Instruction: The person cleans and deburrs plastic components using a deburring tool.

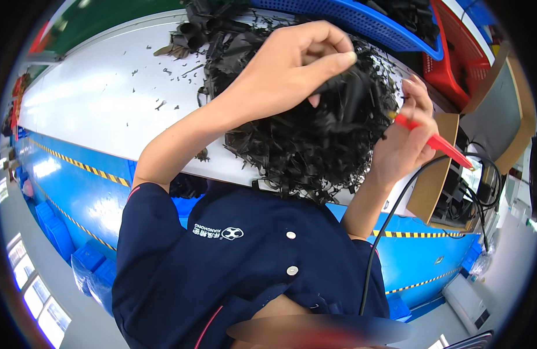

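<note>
Over a large heap of black plastic pieces and scraps, my left hand is curled, thumb and forefinger pressed together. A dark, motion-smeared shape lies just below those fingers, and I cannot make out what they hold, if anything. At the heap's right edge, my right hand grips a red pen-shaped hand tool with brass-coloured ends. Its front end points left towards the heap, and the fingers partly cover the handle.
A blue perforated basket with black parts stands behind the heap, beside a red crate. Larger black parts lie at the far left on the white table. On the right are an open cardboard box and a black cable.
</note>
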`<act>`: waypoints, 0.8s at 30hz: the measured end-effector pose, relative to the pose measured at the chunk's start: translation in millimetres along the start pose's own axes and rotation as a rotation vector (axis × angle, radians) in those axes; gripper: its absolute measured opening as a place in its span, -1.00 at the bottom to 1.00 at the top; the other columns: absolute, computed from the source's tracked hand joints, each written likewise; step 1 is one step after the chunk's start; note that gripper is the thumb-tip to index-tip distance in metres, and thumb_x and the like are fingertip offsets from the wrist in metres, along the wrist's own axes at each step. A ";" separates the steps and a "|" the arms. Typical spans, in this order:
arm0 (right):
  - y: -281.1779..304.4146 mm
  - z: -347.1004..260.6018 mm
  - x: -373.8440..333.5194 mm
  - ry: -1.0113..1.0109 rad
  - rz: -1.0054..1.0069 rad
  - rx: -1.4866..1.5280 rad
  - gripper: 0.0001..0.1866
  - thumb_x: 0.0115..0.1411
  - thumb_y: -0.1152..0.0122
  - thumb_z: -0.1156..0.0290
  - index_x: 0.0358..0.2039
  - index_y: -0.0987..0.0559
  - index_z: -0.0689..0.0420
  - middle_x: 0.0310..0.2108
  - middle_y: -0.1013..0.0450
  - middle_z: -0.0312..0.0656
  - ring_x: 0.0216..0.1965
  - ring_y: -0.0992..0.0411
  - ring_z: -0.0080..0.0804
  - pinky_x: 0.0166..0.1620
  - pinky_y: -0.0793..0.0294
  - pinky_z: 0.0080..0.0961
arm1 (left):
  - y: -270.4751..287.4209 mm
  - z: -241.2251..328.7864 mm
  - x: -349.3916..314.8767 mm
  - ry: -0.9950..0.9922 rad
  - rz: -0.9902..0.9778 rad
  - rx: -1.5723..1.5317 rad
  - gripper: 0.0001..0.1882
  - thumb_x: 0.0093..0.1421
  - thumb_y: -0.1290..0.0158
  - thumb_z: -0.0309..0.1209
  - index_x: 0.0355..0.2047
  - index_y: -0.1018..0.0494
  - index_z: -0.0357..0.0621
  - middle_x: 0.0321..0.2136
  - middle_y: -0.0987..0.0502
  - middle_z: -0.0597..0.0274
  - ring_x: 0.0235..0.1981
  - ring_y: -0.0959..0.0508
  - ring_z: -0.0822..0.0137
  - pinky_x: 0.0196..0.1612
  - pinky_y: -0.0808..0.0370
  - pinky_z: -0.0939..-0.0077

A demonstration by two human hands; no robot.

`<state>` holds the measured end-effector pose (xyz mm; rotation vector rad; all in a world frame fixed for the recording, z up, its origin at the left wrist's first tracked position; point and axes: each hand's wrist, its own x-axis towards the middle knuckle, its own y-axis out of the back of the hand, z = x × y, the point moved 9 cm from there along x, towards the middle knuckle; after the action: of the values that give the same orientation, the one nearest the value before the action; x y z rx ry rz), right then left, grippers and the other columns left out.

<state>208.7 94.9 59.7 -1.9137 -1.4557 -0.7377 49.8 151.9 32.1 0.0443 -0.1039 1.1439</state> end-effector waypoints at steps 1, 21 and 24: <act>-13.6 1.0 -2.3 -0.093 -0.145 0.066 -0.59 0.17 0.13 0.20 -0.54 -0.49 0.31 -0.18 -0.34 0.18 0.05 -0.15 0.06 0.09 -0.06 -0.11 | -0.7 -0.4 -0.1 0.050 -0.016 -0.016 -0.78 0.15 0.04 -0.35 -0.27 -0.33 -0.25 -0.51 -0.43 0.31 -0.60 -0.38 0.62 -0.67 -0.31 0.76; -17.8 38.8 -22.9 -0.634 -0.039 0.178 -0.74 0.19 0.10 0.37 -0.46 -0.45 0.32 -0.29 -0.42 0.03 -0.25 -0.37 -0.34 -0.15 -0.33 -0.50 | 1.0 -5.1 -11.9 -0.052 0.079 -0.077 -0.81 0.04 -0.08 -0.50 -0.32 -0.42 -0.34 -0.43 -0.49 0.23 -0.40 -0.44 0.55 -0.30 -0.40 0.69; -9.4 15.7 -5.1 -0.312 -0.008 0.014 -0.70 0.16 0.06 0.29 -0.47 -0.49 0.29 -0.22 -0.40 0.09 0.00 -0.24 -0.11 0.02 -0.20 -0.24 | -0.6 -10.4 -14.4 -0.017 0.108 -0.144 -0.84 0.05 -0.08 -0.48 -0.37 -0.43 -0.33 -0.46 -0.49 0.27 -0.43 -0.43 0.57 -0.34 -0.38 0.71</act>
<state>199.4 105.4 46.9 -2.0826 -1.6475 -0.4436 45.0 139.6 20.2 -0.0799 -0.2057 1.2410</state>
